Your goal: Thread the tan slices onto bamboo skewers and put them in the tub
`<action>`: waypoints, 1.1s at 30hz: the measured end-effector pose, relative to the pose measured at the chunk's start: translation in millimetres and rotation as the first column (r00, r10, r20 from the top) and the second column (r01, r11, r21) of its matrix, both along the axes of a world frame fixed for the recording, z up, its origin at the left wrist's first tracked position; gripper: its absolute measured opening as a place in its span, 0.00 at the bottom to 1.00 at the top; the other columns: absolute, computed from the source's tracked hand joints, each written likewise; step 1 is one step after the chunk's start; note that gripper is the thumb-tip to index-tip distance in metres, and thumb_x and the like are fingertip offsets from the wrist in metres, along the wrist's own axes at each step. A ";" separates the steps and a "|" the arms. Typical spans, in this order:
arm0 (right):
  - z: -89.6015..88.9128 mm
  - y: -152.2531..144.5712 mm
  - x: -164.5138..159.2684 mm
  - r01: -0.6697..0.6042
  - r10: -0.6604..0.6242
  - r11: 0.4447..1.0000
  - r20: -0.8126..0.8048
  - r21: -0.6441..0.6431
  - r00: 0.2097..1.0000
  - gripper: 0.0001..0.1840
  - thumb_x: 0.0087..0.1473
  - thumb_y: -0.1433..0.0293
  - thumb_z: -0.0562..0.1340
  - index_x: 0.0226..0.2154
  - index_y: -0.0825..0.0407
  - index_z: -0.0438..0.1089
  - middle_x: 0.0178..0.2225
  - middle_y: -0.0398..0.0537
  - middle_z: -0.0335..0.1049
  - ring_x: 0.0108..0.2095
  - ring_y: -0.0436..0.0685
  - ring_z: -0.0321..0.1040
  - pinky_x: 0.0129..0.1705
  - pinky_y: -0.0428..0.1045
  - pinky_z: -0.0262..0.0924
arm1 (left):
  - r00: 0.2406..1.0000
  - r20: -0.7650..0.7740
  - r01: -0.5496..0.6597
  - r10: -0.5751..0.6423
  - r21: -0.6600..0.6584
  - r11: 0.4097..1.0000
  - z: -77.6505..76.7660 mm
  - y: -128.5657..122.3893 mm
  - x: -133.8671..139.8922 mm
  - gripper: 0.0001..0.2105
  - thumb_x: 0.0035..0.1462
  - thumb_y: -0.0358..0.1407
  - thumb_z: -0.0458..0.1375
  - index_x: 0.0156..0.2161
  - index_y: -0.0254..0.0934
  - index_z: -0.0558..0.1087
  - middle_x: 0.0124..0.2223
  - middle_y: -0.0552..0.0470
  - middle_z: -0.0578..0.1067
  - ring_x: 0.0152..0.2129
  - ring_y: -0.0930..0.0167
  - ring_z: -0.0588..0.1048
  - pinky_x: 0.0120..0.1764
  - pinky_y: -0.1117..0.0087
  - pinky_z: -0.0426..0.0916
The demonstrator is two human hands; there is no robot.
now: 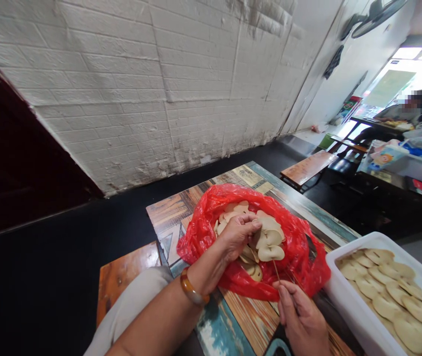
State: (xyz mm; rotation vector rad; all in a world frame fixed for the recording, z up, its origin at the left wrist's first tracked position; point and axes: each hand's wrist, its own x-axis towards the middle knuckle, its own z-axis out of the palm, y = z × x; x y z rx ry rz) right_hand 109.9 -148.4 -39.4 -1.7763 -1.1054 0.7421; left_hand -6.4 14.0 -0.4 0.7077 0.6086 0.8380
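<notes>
A thin wooden skewer [276, 271] is pinched between the thumb and fingers of my right hand [302, 316]. Threaded along its upper part are several pale beige, thin, rounded slices [271, 252]; what food they are, I cannot tell. My left hand [238, 232], closed in a pinch, grips the edge of a pale slice near the skewer's upper end; the skewer's tip is hidden. Both hands work over an open red plastic bag [207, 217], with more loose slices [229, 213] inside it. A brown bangle [192, 289] circles my left wrist.
Right of the bag stands a white plastic tub [339, 269] with layered skewered slices [389, 291]. The patterned wooden table [233, 316] carries both. A bench [127, 272] stands at its left, another bench [307, 168] beyond. Farther back, a person [399, 113] sits at a table.
</notes>
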 end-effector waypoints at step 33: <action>1.1 2.1 -4.9 0.107 -0.115 0.990 0.100 0.088 0.988 0.25 0.47 0.49 0.55 0.30 0.52 0.74 0.15 0.43 0.67 0.13 0.49 0.59 0.17 0.43 0.56 | 0.998 0.035 0.058 -0.060 0.051 0.997 0.2 0.2 -2.0 0.12 0.37 0.37 0.63 0.22 0.31 0.66 0.20 0.55 0.66 0.16 0.78 0.63 0.22 0.75 0.55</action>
